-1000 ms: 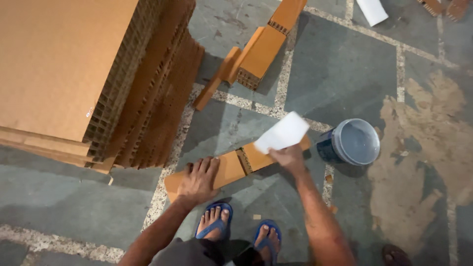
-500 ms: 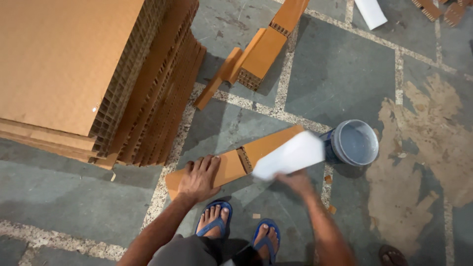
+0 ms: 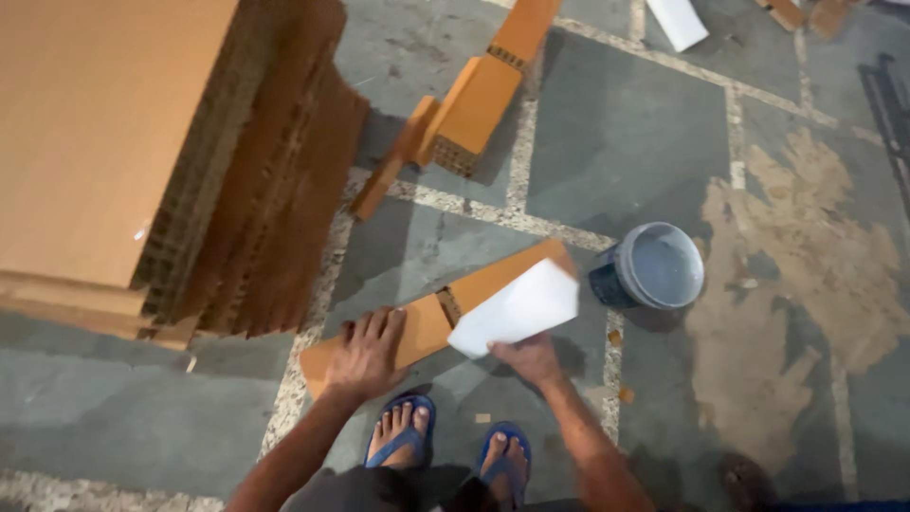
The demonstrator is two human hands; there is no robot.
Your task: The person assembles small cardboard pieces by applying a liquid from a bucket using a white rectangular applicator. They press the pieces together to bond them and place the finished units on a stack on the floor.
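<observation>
My left hand [image 3: 365, 353] presses flat on the near end of a long orange cardboard strip [image 3: 479, 284] lying on the stone floor. A white rectangular sheet [image 3: 517, 308] is held in my right hand [image 3: 529, 357] and lies tilted over the strip's far half. My feet in blue sandals [image 3: 445, 446] stand just below the strip.
A grey bucket [image 3: 654, 267] stands right of the strip. A tall stack of honeycomb cardboard boards [image 3: 161, 152] fills the left. More orange strips [image 3: 469, 100] lie further up, with another white piece [image 3: 679, 21] at the top edge.
My right hand has swung the white sheet from over the strip's far end down and left, closer to me. My left hand has stayed on the strip.
</observation>
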